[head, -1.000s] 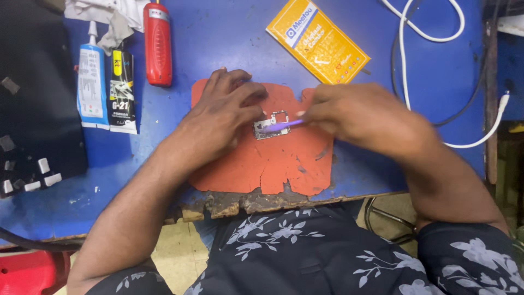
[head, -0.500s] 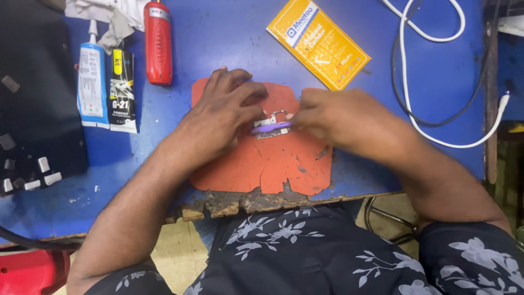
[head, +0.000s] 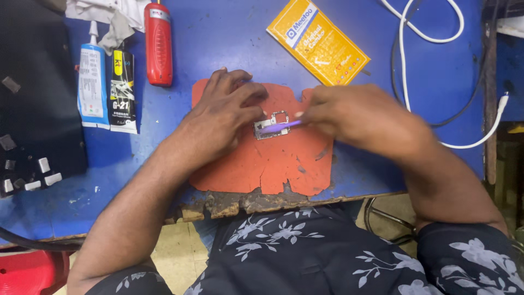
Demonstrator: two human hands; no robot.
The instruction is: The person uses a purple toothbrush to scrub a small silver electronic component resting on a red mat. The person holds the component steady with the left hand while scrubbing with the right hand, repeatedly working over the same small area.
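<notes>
Left hand [head: 226, 112] lies palm-down, fingers spread and pressed onto the small silvery metal frame part [head: 271, 126], pinning its left end flat. Right hand [head: 357, 117] has fingers pressed together in a pinch on the slim purple plastic stick tool [head: 279, 127], tip laid across the metal part; the grip itself is mostly hidden behind the knuckles. The part sits near the upper middle of the worn orange rubber work mat [head: 273, 164], which lies on the blue painted workbench [head: 218, 43] with its chipped front edge. Progress, as a judgement: work on the part looks mid-way, tool in contact, part not lifted off or set aside, no loose pieces visible beside it; what remains cannot be told. Further out: yellow flat packet [head: 318, 41] just beyond the mat, white cable [head: 426, 60] looping at the right, red cylindrical tool [head: 158, 43] at top left, blue-white glue tube [head: 90, 79] and black-yellow glue tube [head: 123, 90] side by side, dark tray with small pale pieces [head: 33, 136] at the far left.
</notes>
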